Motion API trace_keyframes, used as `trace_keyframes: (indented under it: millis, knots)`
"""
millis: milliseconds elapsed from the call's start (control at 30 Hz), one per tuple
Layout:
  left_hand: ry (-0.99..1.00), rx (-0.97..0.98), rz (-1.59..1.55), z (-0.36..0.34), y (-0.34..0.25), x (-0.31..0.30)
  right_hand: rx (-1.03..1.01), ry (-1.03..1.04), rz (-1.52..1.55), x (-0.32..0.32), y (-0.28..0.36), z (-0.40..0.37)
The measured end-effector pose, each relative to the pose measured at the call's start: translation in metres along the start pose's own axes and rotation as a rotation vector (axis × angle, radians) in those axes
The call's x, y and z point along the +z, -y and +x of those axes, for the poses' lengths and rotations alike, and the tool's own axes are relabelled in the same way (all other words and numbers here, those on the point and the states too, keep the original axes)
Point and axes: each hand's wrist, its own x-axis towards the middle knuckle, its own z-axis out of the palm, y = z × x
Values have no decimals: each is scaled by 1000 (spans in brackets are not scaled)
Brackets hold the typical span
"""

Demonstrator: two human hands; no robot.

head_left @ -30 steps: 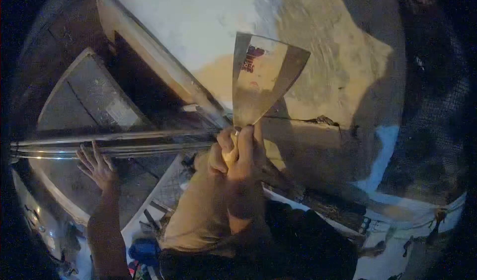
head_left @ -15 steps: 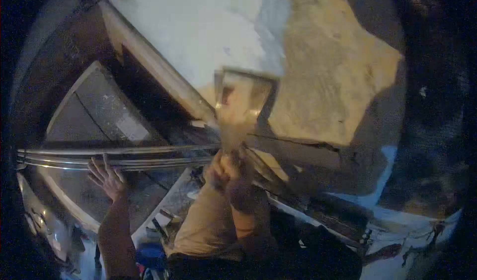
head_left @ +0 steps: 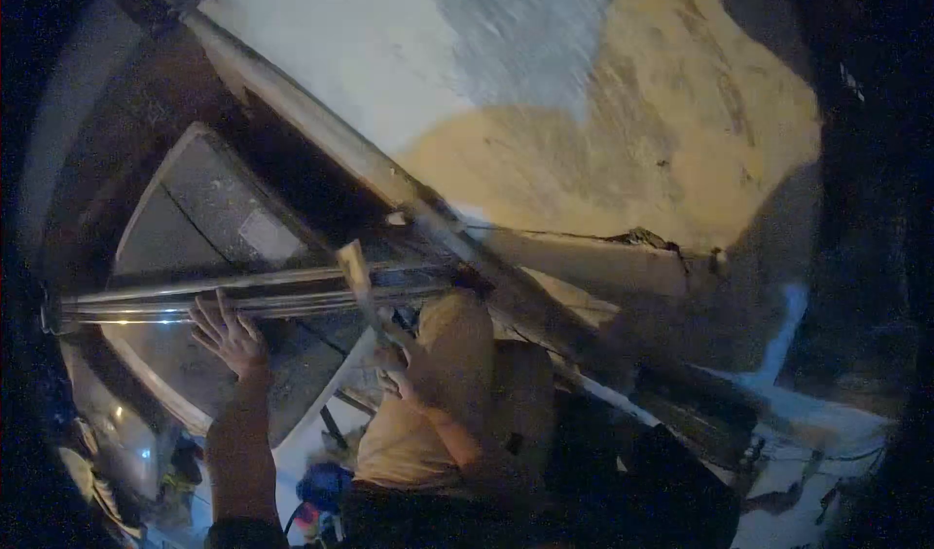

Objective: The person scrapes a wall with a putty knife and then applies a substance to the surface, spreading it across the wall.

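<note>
A bundle of long, shiny metal rods (head_left: pixel 146 310) lies across a dark curved panel (head_left: pixel 195 213) at the left. My left hand (head_left: pixel 232 337) rests on the rods with its fingers spread. To its right, my right hand (head_left: pixel 401 372) is closed round the handle of a tool, which I cannot identify for certain. The tool's narrow, pale head (head_left: pixel 356 269) points up and left, over or against the rods. Part of the handle is hidden by my fingers, beside my bent knee (head_left: pixel 452 340).
A long beam (head_left: pixel 302 111) runs diagonally from the upper left. Beyond it lies a pale, sandy-coloured surface (head_left: pixel 623 140) with a grey-blue patch. A blue object (head_left: pixel 329 483) sits low, near my left forearm. Dark, cluttered items stand at the lower right.
My right hand has moved left and down, bringing the blurred tool from above the rods' right end to over the rods. My left hand stays spread on them. The view has shifted slightly.
</note>
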Motion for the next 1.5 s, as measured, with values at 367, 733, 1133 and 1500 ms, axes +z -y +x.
trace_keyframes:
  millis: [367, 733, 1133, 1500]
  knots:
    - [-3, 0, -27, 2, -4, -10, 193, 5, 63, -8, 9, -1]
    - [-12, 7, -43, -1, 0, -7, -139, 52, 447, 1, 94, -22]
    - [-24, -4, -59, 1, -5, -11, -461, 21, 195, 45, 208, -27]
    - [-2, -19, -49, 0, -2, -8, -577, -33, 431, 50, 173, -39]
